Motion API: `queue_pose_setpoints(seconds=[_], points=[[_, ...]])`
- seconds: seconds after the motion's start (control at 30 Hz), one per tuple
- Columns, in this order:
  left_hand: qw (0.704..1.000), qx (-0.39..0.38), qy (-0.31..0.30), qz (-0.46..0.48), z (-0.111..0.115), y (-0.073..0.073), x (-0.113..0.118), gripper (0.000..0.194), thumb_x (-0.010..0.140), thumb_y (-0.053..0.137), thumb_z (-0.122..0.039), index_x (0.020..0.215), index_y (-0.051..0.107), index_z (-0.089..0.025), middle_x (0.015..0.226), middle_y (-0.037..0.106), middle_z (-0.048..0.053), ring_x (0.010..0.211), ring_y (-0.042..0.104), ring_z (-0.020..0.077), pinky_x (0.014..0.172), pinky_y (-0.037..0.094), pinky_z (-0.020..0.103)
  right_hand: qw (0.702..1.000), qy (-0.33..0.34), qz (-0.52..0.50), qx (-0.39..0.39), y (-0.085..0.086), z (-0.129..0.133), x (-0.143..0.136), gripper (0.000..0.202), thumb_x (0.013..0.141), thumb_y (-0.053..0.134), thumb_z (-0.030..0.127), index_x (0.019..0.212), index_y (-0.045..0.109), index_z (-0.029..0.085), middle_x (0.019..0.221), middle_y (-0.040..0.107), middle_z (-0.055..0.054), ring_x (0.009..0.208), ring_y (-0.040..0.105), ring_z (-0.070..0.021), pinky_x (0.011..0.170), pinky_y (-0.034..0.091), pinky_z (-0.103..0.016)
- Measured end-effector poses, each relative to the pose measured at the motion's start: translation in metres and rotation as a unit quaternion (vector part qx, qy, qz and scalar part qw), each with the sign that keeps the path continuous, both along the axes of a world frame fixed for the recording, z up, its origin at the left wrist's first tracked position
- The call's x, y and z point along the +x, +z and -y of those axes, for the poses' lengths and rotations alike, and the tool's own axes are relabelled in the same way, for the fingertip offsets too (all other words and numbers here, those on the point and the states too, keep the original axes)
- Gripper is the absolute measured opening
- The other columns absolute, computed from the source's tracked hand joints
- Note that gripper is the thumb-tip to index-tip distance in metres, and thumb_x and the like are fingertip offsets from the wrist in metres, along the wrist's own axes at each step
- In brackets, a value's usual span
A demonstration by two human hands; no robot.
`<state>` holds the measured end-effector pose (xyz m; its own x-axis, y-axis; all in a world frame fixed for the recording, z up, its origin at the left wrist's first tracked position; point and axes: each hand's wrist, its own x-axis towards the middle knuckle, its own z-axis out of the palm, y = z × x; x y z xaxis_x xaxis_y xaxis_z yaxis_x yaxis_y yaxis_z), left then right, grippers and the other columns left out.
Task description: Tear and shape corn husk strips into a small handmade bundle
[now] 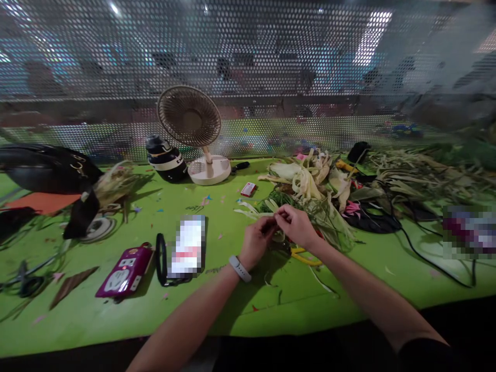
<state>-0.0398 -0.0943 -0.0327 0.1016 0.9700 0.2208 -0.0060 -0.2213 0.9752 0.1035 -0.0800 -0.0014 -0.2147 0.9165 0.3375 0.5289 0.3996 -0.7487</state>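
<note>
Over the green table, my left hand (256, 240), with a pale band on its wrist, has its fingers curled closed around pale green strips of corn husk (251, 211). My right hand (297, 226) meets it, with thumb and fingers pinched together at the same spot. What lies between the right fingertips is too small to make out. Just behind both hands is a heap of corn husks (304, 178), pale and partly dried. Under my right wrist lies a tool with yellow handles (304, 257), its front end partly hidden.
A white fan (209, 170) and a black bottle (166, 160) stand before the perforated metal screen (271, 62). To the left are a phone (188, 245), a purple case (126, 271), scissors (27, 281) and a black bag (46, 165). A black cable (422, 258) crosses the right side.
</note>
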Motion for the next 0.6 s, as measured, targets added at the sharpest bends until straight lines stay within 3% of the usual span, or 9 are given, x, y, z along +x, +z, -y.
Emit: queue_pose_setpoints(seconds=[0.1, 0.2, 0.37, 0.53, 0.6], points=[[0.999, -0.010, 0.014, 0.041, -0.0027, -0.0006, 0.0012, 0.014, 0.068, 0.071, -0.028, 0.076, 0.069, -0.018, 0.072, 0.069, 0.004, 0.067, 0.060, 0.0154, 0.067, 0.047, 0.025, 0.986, 0.021, 0.102, 0.132, -0.0034, 0.0045, -0.0005, 0.013, 0.081, 0.047, 0.023, 0.087, 0.059, 0.019, 0.082, 0.066, -0.007, 0.071, 0.061, -0.0167, 0.063, 0.044, -0.026], [0.999, -0.015, 0.016, 0.050, -0.0033, -0.0003, 0.0014, 0.012, 0.066, 0.072, -0.026, 0.073, 0.068, -0.018, 0.070, 0.068, 0.003, 0.066, 0.059, 0.0157, 0.066, 0.046, 0.025, 0.977, 0.011, 0.140, 0.158, -0.0044, 0.0071, -0.0004, 0.011, 0.078, 0.049, 0.021, 0.086, 0.056, 0.019, 0.078, 0.065, -0.007, 0.066, 0.059, -0.0165, 0.058, 0.042, -0.025], [1.000, 0.001, 0.005, 0.020, 0.0006, -0.0006, -0.0017, 0.010, 0.066, 0.073, -0.021, 0.075, 0.070, -0.018, 0.067, 0.066, 0.002, 0.061, 0.053, 0.0138, 0.063, 0.041, 0.023, 1.000, 0.012, -0.002, -0.001, 0.0027, 0.0052, -0.0016, 0.033, 0.071, 0.054, 0.021, 0.104, 0.047, 0.020, 0.062, 0.053, 0.006, 0.052, 0.050, -0.0108, 0.052, 0.039, -0.021], [1.000, -0.014, -0.005, 0.026, 0.0032, 0.0001, -0.0013, 0.007, 0.066, 0.073, -0.022, 0.072, 0.071, -0.019, 0.066, 0.065, 0.002, 0.059, 0.051, 0.0132, 0.061, 0.037, 0.022, 0.984, 0.022, -0.090, -0.150, 0.0046, -0.0021, -0.0001, 0.023, 0.072, 0.049, 0.022, 0.095, 0.052, 0.019, 0.055, 0.046, 0.008, 0.042, 0.041, -0.0079, 0.042, 0.034, -0.019], [1.000, -0.008, -0.003, 0.008, 0.0033, 0.0007, -0.0002, 0.009, 0.067, 0.073, -0.022, 0.076, 0.072, -0.019, 0.069, 0.067, 0.003, 0.060, 0.053, 0.0136, 0.061, 0.038, 0.023, 0.987, 0.018, -0.081, -0.139, 0.0037, -0.0022, 0.0011, 0.023, 0.073, 0.046, 0.019, 0.094, 0.054, 0.019, 0.055, 0.048, 0.007, 0.041, 0.043, -0.0085, 0.042, 0.036, -0.020]])
